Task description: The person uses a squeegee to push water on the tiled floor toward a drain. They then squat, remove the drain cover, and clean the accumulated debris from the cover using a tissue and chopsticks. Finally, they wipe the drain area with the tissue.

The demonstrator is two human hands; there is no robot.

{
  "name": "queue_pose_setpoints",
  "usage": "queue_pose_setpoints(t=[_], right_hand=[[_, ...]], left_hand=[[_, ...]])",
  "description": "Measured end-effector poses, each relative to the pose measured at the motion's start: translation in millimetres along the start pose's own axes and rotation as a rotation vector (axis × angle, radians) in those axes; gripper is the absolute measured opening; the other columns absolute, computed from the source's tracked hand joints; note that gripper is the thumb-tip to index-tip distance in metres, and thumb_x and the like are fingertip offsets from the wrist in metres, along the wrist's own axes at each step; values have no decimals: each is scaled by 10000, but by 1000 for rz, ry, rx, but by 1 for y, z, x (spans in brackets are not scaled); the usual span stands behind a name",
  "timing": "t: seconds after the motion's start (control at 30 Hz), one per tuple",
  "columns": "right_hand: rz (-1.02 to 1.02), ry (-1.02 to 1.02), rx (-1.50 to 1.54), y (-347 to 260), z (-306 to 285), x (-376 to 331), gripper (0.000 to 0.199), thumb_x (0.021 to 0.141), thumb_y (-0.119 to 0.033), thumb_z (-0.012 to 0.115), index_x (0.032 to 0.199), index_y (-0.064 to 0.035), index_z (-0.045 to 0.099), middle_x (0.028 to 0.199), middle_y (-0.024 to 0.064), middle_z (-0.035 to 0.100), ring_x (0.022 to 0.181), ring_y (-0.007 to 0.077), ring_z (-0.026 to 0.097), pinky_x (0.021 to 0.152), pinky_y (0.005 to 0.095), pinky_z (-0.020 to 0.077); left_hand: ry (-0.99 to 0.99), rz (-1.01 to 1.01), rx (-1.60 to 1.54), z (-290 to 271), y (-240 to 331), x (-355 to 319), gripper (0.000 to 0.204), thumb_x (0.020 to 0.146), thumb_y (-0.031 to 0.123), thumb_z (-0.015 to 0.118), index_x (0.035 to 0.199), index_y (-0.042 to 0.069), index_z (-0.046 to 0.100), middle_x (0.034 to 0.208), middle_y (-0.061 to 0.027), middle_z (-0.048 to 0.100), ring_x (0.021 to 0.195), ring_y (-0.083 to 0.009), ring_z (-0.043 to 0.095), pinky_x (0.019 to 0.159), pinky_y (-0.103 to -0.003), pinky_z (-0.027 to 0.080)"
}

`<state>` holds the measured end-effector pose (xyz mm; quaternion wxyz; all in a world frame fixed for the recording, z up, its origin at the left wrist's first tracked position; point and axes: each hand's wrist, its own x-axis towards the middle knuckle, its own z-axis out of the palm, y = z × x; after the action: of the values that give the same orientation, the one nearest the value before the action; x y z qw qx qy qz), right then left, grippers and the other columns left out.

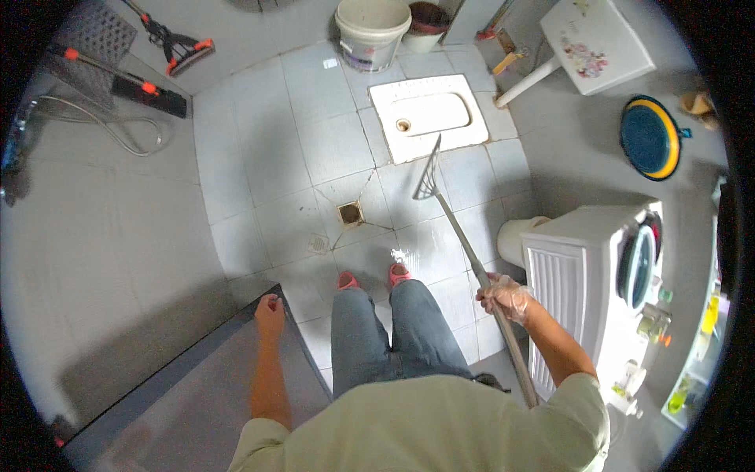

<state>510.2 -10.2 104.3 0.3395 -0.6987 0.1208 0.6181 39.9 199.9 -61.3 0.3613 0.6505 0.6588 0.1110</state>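
My right hand [505, 299], in a clear plastic glove, is closed around the pale handle [464, 240] of a long-handled floor squeegee. Its thin, ribbed triangular head [427, 179] is just in front of the white squat toilet [432, 118], which is set in the tiled floor. Whether the head touches the floor I cannot tell. My left hand [270, 316] is bare, with fingers curled and nothing visible in them. In the picture it overlaps the dark edge of a grey panel [197, 393]; contact is unclear. A square floor drain [350, 213] lies ahead of my feet.
Two buckets, one large and white [373, 35], stand at the far wall. On the right are a white washing machine [562, 283], a wall cistern [594, 47] and a hanging blue-yellow basin [650, 138]. Mops [149, 88] and a hose [118, 130] are on the left.
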Motion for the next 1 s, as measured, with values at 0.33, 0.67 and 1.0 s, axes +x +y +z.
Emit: queue_pose_setpoints(t=[0.33, 0.67, 1.0], right_hand=[[-220, 106, -13, -27, -2, -123, 278, 789, 13, 462, 1066, 33, 459, 829, 188, 557, 552, 173, 513, 459, 254, 456], [-604, -462, 476, -244, 57, -93, 244, 721, -35, 433, 962, -7, 409, 892, 278, 537, 898, 400, 566, 759, 416, 520], [-1799, 76, -1004, -412, 209, -3, 200, 774, -200, 634, 844, -22, 574, 702, 119, 578, 647, 201, 559, 618, 308, 444]], left_hand=[[-198, -282, -109, -140, -41, -37, 223, 779, 199, 574, 904, 15, 592, 751, -72, 610, 672, -154, 575, 600, -291, 460], [-248, -859, -534, -132, 35, -52, 361, 815, 310, 497, 1092, 79, 486, 983, -78, 569, 817, -193, 573, 678, -363, 446], [-93, -1048, -890, -81, 40, -60, 314, 828, 289, 479, 1073, 93, 498, 955, -76, 576, 819, -207, 570, 651, -363, 438]])
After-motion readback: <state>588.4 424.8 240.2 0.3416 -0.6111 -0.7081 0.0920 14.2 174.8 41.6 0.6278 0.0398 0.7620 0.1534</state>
